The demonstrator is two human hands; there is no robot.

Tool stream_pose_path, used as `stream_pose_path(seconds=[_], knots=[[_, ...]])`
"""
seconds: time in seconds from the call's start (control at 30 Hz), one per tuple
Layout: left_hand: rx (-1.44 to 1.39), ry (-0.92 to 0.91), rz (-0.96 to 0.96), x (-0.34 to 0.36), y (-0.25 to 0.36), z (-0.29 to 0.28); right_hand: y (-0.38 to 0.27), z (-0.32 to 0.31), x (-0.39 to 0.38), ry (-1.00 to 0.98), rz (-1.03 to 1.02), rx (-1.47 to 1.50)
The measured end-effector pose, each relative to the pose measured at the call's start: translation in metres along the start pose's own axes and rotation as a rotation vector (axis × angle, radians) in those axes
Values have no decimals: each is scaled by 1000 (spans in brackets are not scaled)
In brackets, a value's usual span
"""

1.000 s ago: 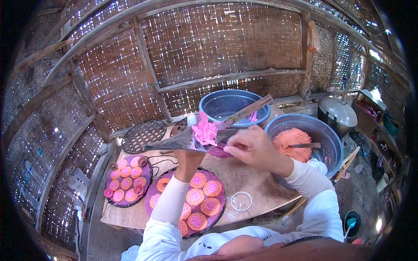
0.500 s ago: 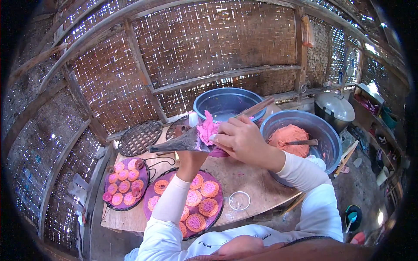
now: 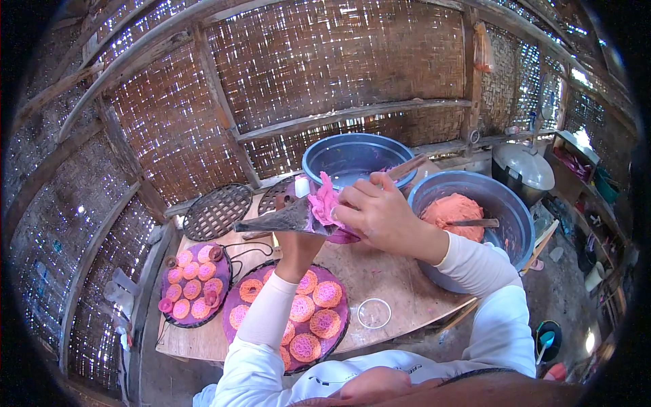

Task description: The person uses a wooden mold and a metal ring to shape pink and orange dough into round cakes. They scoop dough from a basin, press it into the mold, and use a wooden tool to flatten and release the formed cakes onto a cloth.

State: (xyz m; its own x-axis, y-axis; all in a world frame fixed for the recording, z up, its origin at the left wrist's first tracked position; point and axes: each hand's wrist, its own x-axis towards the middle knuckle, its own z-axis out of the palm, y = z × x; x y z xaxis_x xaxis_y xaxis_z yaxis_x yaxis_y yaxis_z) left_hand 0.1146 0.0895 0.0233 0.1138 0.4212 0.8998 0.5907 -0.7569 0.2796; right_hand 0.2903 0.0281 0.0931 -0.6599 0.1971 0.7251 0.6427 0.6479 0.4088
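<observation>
Dark, worn wood: from my end I see the long board (image 3: 274, 220) slanting above the table (image 3: 400, 285), and the pink dough (image 3: 324, 203) standing in a ragged lump near its middle. The left hand (image 3: 299, 244) is under the board; its fingers are hidden, so I can't make out how firmly they wrap. The right hand (image 3: 380, 214) has its fingers curled in, gripping the dough's right side. I'd call this working the lump against the wood, and doing it well, I judge, wants small, even pressure, the left palm steady underneath and the ragged top gathered inward so nothing drops.

Now the edges: the rim of the back tub (image 3: 359, 141) curves just beyond the right hand, and the orange-dough tub (image 3: 521, 224) sits beside the right forearm, so I'd keep that elbow from swinging outward. The big tray (image 3: 235, 298) lies below the left forearm; best not dip there. The easiest room is the bare tabletop between tray and tub, minding the white ring (image 3: 374, 298).
</observation>
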Motion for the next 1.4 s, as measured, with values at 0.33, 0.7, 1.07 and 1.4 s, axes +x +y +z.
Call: stream_pose_path(seconds=[0.33,0.7,1.07,1.4], knots=[[53,46,44,1,5,-1,3,9,-1,-57,-59,33],[277,-11,135,4,6,-7,2,4,-2,-54,29,38],[228,22,157,4,16,-6,6,6,-5,-32,-70,48],[-1274,-46,-388,-15,-14,4,6,-22,-26,-78,231,402]])
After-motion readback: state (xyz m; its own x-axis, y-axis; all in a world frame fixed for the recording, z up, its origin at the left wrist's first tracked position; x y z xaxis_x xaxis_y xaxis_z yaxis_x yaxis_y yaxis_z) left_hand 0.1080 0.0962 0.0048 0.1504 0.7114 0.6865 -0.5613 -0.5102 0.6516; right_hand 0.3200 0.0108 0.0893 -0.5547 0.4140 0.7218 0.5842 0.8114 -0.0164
